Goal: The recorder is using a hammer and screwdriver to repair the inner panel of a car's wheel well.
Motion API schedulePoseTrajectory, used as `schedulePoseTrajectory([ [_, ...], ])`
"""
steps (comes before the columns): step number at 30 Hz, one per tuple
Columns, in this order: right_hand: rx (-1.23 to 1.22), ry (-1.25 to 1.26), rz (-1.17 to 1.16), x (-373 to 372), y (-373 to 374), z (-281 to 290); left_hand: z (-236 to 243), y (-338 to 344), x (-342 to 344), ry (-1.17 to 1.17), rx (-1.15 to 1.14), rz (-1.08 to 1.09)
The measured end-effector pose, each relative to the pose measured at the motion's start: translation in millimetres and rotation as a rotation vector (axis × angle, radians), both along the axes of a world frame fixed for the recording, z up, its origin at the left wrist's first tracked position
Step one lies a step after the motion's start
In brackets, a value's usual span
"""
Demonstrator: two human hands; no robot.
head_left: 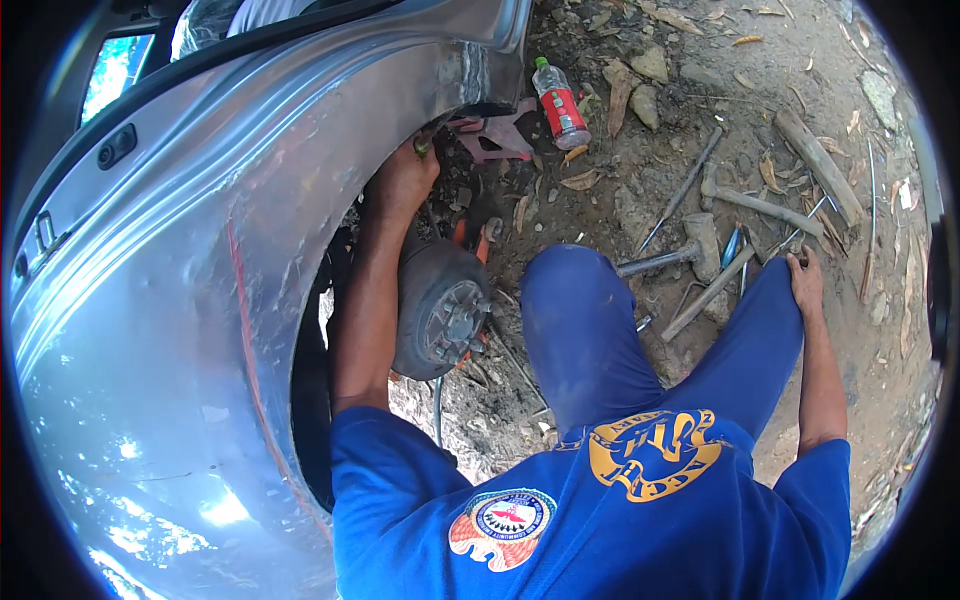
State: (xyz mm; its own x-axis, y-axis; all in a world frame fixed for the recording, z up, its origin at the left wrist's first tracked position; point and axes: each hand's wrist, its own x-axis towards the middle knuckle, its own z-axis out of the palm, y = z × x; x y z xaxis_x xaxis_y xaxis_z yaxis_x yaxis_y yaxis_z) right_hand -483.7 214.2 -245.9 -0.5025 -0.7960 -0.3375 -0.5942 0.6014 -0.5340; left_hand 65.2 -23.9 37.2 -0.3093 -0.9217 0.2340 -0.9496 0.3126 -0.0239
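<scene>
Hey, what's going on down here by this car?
A person in a blue shirt is down beside a silvery car body. The left hand is at the far end of the wheel arch, beyond a bare wheel hub; whether its grip holds anything is hard to tell. The right hand rests on the right knee. A hammer and a red-labelled bottle lie on the ground.

Glossy metal car panel (165,330), matt drum (438,308)
</scene>
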Motion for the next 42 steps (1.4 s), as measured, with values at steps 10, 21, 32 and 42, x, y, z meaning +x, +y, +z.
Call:
schedulePoseTrajectory([
  [10, -0.033, -0.016, 0.005, -4.4, 2.6, -9.5, -14.5, 22.1, -28.5, 0.831, 0.869, 0.015],
  [21, -0.025, -0.027, -0.016, -7.3, 4.8, -17.9, -8.1, 32.4, -22.0, 0.422, 0.167, 0.134],
  [32, -0.133, -0.051, 0.01, -16.5, 2.5, -19.2, 17.1, 13.7, -16.8, 0.402, 0.185, -0.045],
  [42, -0.12, 0.007, 0.109, -1.6, -1.9, -12.9, 7.6, 33.3, -15.2, 0.118, -0.174, 0.094],
])
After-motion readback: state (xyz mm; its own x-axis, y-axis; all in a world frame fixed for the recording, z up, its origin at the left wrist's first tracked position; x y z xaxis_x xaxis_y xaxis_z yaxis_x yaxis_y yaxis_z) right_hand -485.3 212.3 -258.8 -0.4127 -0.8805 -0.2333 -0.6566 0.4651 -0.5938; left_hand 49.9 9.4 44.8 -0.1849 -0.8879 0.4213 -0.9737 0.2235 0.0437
